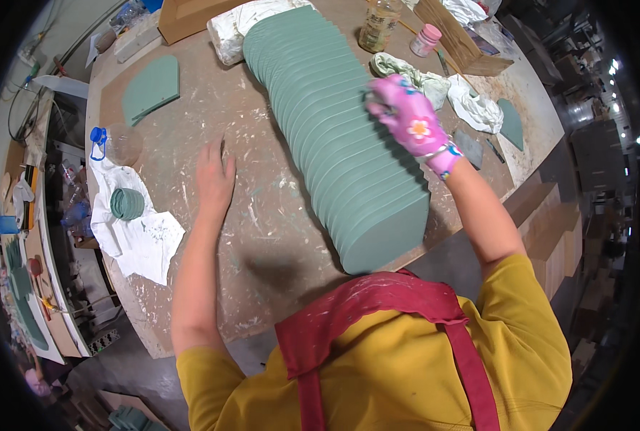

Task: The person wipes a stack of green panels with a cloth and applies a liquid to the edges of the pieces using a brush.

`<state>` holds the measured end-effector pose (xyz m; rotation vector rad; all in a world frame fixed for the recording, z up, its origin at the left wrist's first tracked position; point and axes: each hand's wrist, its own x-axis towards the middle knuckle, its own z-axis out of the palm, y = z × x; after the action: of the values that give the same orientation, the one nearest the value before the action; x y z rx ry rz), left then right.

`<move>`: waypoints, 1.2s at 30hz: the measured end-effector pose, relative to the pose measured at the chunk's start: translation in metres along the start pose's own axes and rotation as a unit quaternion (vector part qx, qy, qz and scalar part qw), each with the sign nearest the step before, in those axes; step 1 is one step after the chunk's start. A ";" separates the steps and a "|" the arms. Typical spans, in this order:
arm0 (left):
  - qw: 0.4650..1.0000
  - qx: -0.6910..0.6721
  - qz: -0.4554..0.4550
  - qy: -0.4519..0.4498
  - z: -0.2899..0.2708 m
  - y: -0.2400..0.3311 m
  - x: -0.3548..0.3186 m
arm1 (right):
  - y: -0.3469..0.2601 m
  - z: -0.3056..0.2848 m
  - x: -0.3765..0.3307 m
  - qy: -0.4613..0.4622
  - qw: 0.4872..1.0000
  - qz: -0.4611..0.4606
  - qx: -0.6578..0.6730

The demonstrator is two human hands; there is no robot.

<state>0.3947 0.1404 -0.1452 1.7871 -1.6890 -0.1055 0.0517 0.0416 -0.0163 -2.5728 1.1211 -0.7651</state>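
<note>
A long row of green rounded panels [334, 122], fanned out and overlapping, runs from the table's far side to its near edge. My bare left hand [215, 176] rests on the brown tabletop to the left of the row, fingers stretched out and holding nothing. Over the row's right edge is my right hand [410, 118], in a pink flowered glove, with its fingers curled in. What those fingers hold, if anything, is hidden. A single green panel [152, 87] lies at the far left of the table.
At left are a white cloth [144, 244], a green-stained cup-like container [127, 204] and a clear bottle with a blue cap [99, 135]. Behind my right hand are crumpled cloths [474, 106], a pink-capped jar [425, 40], a jar of yellowish liquid [379, 27] and a wooden box [456, 43].
</note>
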 end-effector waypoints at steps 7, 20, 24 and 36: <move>1.000 0.005 -0.016 -0.014 0.011 -0.002 0.003 | 0.001 -0.011 0.002 0.004 0.998 0.020 -0.061; 1.000 0.026 0.005 0.007 0.015 -0.005 0.000 | -0.021 0.025 0.028 -0.085 0.991 -0.079 0.068; 1.000 0.023 0.011 0.003 0.011 -0.005 0.000 | 0.017 0.002 0.001 0.047 0.995 0.052 -0.072; 1.000 0.002 -0.004 -0.011 0.009 -0.002 0.001 | -0.088 0.071 0.050 -0.181 0.919 -0.298 -0.182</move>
<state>0.3920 0.1352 -0.1530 1.8010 -1.6986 -0.1248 0.1729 0.0647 -0.0215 -3.2396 0.3828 -0.1510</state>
